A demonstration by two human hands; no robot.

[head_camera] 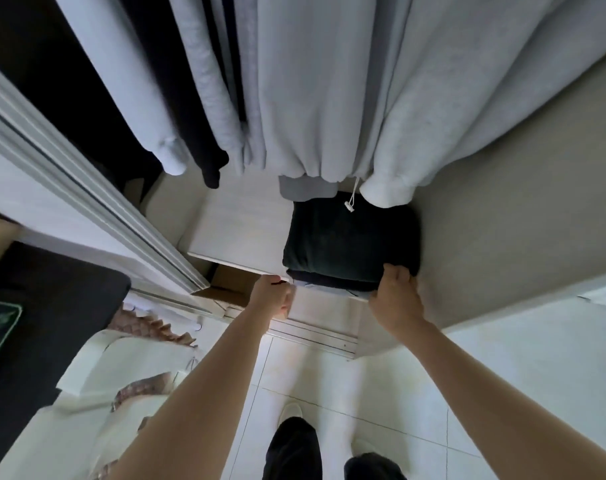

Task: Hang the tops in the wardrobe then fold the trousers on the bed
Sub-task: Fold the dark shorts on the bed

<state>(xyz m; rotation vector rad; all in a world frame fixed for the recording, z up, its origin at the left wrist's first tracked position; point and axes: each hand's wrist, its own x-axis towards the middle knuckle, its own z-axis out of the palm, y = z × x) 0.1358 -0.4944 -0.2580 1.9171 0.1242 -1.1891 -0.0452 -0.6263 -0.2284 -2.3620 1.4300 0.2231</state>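
Right hand (395, 299) grips folded dark trousers (350, 244) lying flat, fold edge toward camera.

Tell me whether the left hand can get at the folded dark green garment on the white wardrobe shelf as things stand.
Probably yes. The left hand hangs just off the near-left corner of the folded dark green garment, with nothing between them. The right hand already grips its near-right corner, leaving the left side free.

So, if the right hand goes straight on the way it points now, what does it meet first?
The right hand already touches the folded dark garment on the white shelf; pushing on, it would probably press further into that stack.
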